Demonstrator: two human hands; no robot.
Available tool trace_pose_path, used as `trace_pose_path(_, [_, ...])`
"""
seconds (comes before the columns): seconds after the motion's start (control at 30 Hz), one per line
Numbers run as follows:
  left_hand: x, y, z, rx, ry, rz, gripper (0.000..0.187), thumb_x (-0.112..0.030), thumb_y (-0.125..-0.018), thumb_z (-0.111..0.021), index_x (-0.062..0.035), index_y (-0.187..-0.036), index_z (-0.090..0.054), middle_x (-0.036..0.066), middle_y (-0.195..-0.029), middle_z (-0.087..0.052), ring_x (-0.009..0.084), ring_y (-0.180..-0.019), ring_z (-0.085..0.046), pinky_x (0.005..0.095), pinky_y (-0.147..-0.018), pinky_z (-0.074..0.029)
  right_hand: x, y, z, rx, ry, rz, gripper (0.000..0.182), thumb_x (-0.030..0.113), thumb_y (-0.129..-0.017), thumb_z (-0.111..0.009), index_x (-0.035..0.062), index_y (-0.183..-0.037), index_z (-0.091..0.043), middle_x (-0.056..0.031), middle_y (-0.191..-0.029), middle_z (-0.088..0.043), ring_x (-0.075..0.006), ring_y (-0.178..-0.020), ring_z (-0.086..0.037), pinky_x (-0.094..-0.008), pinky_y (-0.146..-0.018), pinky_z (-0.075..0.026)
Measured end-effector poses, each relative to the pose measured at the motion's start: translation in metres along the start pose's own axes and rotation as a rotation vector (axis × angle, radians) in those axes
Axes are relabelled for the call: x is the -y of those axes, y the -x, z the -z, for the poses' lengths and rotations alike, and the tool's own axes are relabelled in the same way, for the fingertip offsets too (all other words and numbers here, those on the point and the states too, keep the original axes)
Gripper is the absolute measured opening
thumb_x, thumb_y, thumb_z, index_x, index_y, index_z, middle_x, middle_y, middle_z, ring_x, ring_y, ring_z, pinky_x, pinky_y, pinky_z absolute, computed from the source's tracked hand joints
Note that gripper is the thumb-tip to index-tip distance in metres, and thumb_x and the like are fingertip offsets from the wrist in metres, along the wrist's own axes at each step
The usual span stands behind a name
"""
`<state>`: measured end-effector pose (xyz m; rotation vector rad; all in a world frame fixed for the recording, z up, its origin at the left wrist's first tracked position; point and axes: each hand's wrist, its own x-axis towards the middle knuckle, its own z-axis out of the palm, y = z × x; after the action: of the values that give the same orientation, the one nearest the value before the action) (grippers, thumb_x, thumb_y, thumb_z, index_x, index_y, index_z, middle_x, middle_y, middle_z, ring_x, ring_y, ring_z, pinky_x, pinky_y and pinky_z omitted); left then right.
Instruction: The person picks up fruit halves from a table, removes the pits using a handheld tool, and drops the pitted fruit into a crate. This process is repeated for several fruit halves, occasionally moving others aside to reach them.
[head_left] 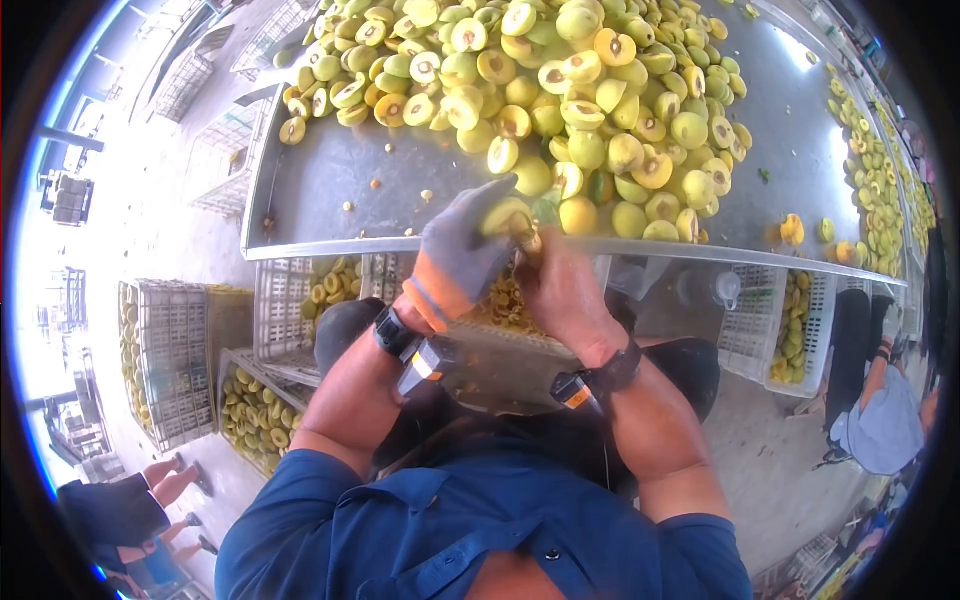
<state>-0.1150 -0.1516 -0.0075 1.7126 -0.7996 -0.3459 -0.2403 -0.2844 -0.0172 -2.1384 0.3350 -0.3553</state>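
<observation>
My left hand (464,243), in a grey and orange glove, is closed round a green-yellow stone fruit half (507,216) at the near edge of the metal table (330,190). Right beside it, my bare right hand (565,290) is closed, its fingers up against the fruit. A short yellowish-brown piece (530,243) shows between the right fingers; I cannot tell what it is. Just beyond both hands lies a big heap of halved stone fruit (590,110), some cut faces showing brown pits or hollows.
Below the table edge stand white plastic crates (383,275) of fruit and a crate of small yellow-brown pieces (505,308). More fruit crates (180,345) stand on the left floor. A person (880,430) sits at the right; another person (120,510) is at lower left.
</observation>
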Motion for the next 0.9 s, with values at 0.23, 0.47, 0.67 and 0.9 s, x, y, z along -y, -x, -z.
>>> trace_pose_path(0.23, [-0.015, -0.003, 0.006, 0.053, -0.247, -0.139, 0.057, -0.001, -0.086, -0.073, -0.0042, -0.143, -0.064, 0.022, -0.129, -0.070, 0.0402, -0.115, -0.070, 0.0429, -0.099, -0.056, -0.027, -0.004, -0.010, 0.332, -0.337, -0.025, 0.028, 0.006, -0.096, -0.060, -0.0047, -0.122, -0.062, -0.0304, -0.103, -0.070, -0.0468, -0.100, -0.068, -0.0474, -0.087, -0.054])
trace_pose_path(0.47, [-0.005, -0.001, -0.005, -0.029, 0.251, 0.213, 0.039, -0.004, -0.095, -0.066, -0.0019, -0.134, -0.068, 0.019, -0.122, -0.071, 0.0309, -0.100, -0.071, 0.0365, -0.089, -0.057, -0.003, 0.000, -0.003, 0.201, -0.291, 0.002, 0.022, 0.013, -0.100, -0.057, -0.0026, -0.114, -0.064, -0.0237, -0.100, -0.070, -0.0433, -0.096, -0.065, -0.0480, -0.086, -0.053])
trace_pose_path(0.67, [0.043, 0.001, -0.010, -0.197, -0.440, -0.325, 0.029, -0.010, -0.097, -0.068, 0.0012, -0.124, -0.068, 0.018, -0.112, -0.072, 0.0269, -0.088, -0.070, 0.0382, -0.076, -0.055, 0.007, -0.001, 0.006, 0.548, -0.644, -0.254, 0.013, 0.012, -0.104, -0.057, 0.0003, -0.103, -0.062, -0.0073, -0.073, -0.061, -0.0202, -0.056, -0.058, -0.0386, -0.053, -0.047])
trace_pose_path(0.9, [0.044, -0.007, -0.010, -0.158, -0.298, -0.289, 0.034, -0.004, -0.092, -0.069, 0.0004, -0.126, -0.067, 0.019, -0.106, -0.074, 0.0358, -0.089, -0.073, 0.0398, -0.077, -0.059, 0.011, 0.000, 0.008, 0.645, -0.934, -0.543, 0.014, 0.016, -0.107, -0.057, 0.0047, -0.099, -0.058, 0.0002, -0.066, -0.050, -0.0114, -0.046, -0.046, -0.0319, -0.043, -0.039])
